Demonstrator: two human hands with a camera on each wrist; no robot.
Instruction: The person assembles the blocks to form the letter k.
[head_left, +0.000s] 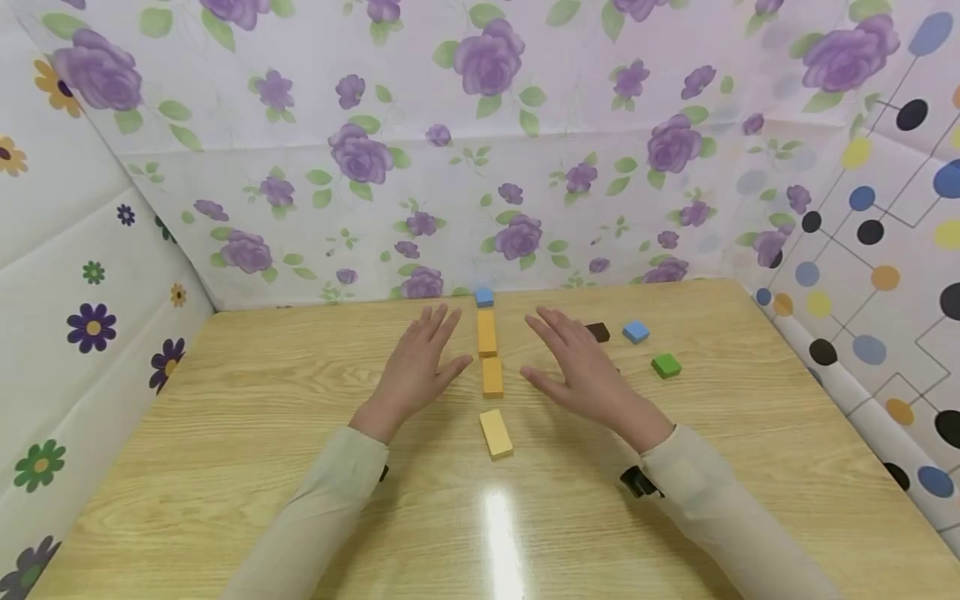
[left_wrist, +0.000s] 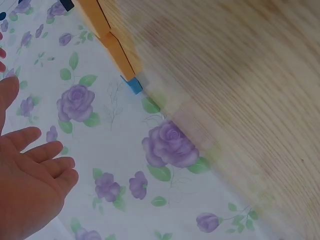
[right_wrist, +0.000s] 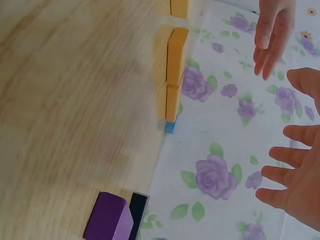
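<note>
Both hands are held above the table with nothing in them, one on each side of a row of blocks. The left hand (head_left: 412,371) has its fingers stretched forward and its thumb toward the row. Opposite it, the right hand (head_left: 585,375) holds its fingers spread and mostly straight. In the row, a small blue block (head_left: 484,297) lies farthest, then a long orange block (head_left: 487,333) and a shorter-looking orange block (head_left: 492,377). A pale yellow block (head_left: 496,433) lies nearer, slightly turned and apart from them. Neither hand touches a block.
Right of the row lie a dark block (head_left: 598,332), a second blue block (head_left: 636,332) and a green block (head_left: 666,366). A purple block (right_wrist: 105,217) shows in the right wrist view, beside the dark one. Flowered cloth (head_left: 360,217) rises along the table's back edge.
</note>
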